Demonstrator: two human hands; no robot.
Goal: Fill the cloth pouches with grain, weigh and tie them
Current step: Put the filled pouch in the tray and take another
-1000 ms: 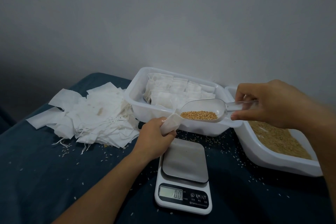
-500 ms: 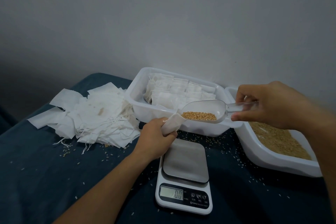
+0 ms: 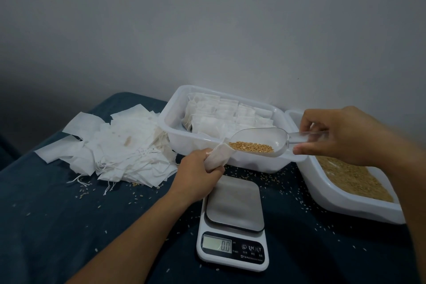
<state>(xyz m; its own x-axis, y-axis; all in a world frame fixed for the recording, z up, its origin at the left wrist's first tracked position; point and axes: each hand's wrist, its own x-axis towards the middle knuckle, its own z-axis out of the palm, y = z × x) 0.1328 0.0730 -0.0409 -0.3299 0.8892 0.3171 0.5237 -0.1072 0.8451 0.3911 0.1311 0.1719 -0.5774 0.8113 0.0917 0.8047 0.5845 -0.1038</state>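
Above the far edge of the scale (image 3: pixel 232 223), a small cloth pouch (image 3: pixel 219 155) is held with its mouth turned up and to the right, the left hand (image 3: pixel 198 176) gripping its body with fingers curled round the cloth. Touching that mouth is the lip of a clear plastic scoop (image 3: pixel 258 143), which lies nearly level with a shallow heap of grain (image 3: pixel 251 147) in its bowl. The right hand (image 3: pixel 341 134) pinches the scoop's handle between thumb and fingers.

Filling looks to be the step in hand, with the grain not yet poured. The next move probably calls for raising the handle so the grain slides forward, while the left hand keeps the mouth open; a quick tip could spill kernels past the narrow opening.

Behind the pouch a white tray (image 3: pixel 170 122) holds rows of pouches, and a second tray (image 3: pixel 345 205) on the right carries loose grain. The scale platform is bare and its display reads zero. Flat empty pouches (image 3: pixel 110 145) lie heaped to the left on the dark tabletop (image 3: pixel 57 226), which is dotted with stray kernels.
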